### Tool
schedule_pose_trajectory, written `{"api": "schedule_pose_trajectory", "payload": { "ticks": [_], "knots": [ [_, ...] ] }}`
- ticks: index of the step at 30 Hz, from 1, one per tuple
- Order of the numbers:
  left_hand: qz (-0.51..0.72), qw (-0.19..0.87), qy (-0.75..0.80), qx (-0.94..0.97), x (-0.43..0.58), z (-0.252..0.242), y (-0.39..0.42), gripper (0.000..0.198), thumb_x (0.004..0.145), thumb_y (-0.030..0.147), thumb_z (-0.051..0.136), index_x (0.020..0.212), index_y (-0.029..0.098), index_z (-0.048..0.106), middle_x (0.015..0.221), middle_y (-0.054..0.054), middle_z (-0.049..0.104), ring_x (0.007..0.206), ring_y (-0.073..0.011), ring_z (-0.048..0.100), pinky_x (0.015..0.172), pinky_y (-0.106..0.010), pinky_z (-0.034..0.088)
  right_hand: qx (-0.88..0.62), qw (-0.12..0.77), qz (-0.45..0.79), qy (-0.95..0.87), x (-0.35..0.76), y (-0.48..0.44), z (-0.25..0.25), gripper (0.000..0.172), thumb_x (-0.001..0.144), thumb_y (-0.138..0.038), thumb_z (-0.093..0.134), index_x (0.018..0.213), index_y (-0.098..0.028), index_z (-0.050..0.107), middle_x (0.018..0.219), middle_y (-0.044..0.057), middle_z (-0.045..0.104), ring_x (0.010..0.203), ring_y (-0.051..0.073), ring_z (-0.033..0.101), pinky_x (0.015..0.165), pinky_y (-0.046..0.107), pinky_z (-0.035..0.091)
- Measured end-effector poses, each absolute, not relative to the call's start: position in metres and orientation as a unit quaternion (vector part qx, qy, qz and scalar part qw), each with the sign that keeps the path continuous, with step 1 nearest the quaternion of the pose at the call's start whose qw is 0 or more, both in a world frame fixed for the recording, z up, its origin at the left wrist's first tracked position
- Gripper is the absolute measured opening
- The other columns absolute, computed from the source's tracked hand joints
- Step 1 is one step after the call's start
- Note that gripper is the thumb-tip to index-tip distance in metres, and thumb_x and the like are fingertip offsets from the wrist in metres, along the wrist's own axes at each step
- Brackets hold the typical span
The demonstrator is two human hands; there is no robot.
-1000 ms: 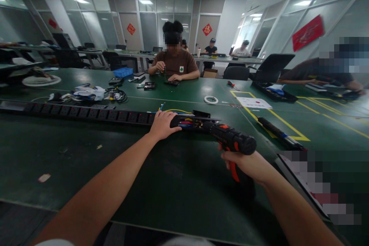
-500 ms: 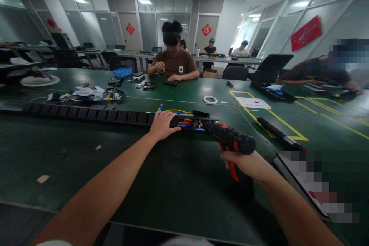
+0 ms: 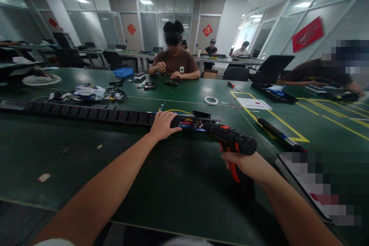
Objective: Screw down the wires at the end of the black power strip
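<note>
A long black power strip [image 3: 86, 112] lies across the green table [image 3: 173, 177]. Its right end is open, showing red, blue and yellow wires [image 3: 187, 123]. My left hand [image 3: 163, 124] is closed over that end of the strip, pressing it down. My right hand [image 3: 249, 165] grips the handle of a black and orange electric screwdriver [image 3: 233, 142]. The tool's tip points left into the open end beside the wires.
A person in a brown shirt [image 3: 174, 63] works opposite me. Another person [image 3: 323, 75] leans over the table at the right. A white tape roll [image 3: 211, 100], a white sheet [image 3: 254, 103], a black tube [image 3: 278, 134], a blue bin [image 3: 123, 72] and cable clutter [image 3: 95, 93] lie around.
Almost nothing differs. Both hands stay in place on the strip and the screwdriver; only the view shifts slightly.
</note>
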State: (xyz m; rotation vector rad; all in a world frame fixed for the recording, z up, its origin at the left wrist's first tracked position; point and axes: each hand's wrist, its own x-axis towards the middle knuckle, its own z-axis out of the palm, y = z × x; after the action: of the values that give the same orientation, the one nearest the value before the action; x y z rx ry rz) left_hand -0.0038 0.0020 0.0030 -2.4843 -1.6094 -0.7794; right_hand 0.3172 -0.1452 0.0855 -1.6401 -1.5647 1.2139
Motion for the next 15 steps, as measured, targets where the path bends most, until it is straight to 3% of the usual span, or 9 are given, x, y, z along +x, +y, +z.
{"api": "schedule_pose_trajectory", "payload": {
  "ticks": [8, 15],
  "knots": [
    [-0.253, 0.041, -0.524, -0.812, -0.0054, 0.0003, 0.0044, 0.067, 0.098, 0.067, 0.076, 0.148, 0.024, 0.067, 0.153, -0.013, 0.070, 0.145, -0.0378, 0.059, 0.131, -0.059, 0.032, -0.615, 0.289, 0.454, -0.577, 0.3165, -0.1465, 0.0865, 0.037, 0.066, -0.037, 0.070, 0.101, -0.023, 0.070, 0.059, -0.002, 0.067, 0.058, 0.021, 0.065, 0.057, 0.032, 0.049],
    [-0.251, 0.041, -0.527, -0.811, -0.0048, 0.0027, 0.0020, 0.066, 0.098, 0.066, 0.077, 0.147, 0.023, 0.068, 0.151, -0.014, 0.071, 0.144, -0.0380, 0.060, 0.130, -0.058, 0.033, -0.613, 0.286, 0.449, -0.584, 0.3196, -0.1453, 0.0823, 0.031, 0.068, -0.038, 0.071, 0.096, -0.024, 0.070, 0.060, -0.001, 0.068, 0.058, 0.021, 0.066, 0.057, 0.031, 0.048]
  ]
}}
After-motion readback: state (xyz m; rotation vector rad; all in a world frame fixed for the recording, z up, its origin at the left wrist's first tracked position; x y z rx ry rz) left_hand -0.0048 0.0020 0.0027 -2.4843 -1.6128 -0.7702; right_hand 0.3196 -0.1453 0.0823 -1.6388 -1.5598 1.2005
